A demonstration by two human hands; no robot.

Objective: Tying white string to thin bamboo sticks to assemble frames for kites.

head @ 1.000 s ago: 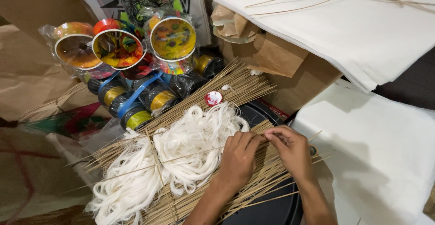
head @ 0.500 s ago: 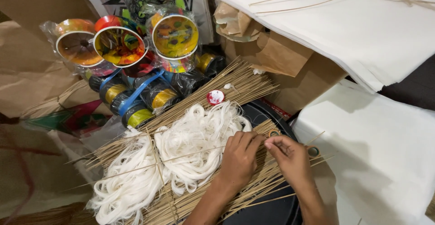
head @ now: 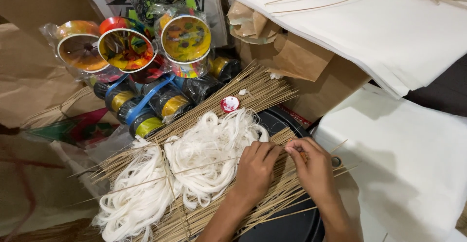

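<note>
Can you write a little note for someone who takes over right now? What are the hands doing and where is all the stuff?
Left hand: lies on the thin sticks, fingers curled, right beside the white string.
Right hand: fingertips pinched together over the same sticks; what it pinches is too small to tell.
Stuff: sticks and string are spread over a black tray. A small red and white cap sits on a second bundle of sticks behind. Colourful spools in plastic wrap stand at the back left, white paper sheets on the right.
Done: string hanks lie across the sticks.
Left: cannot tell.
</note>
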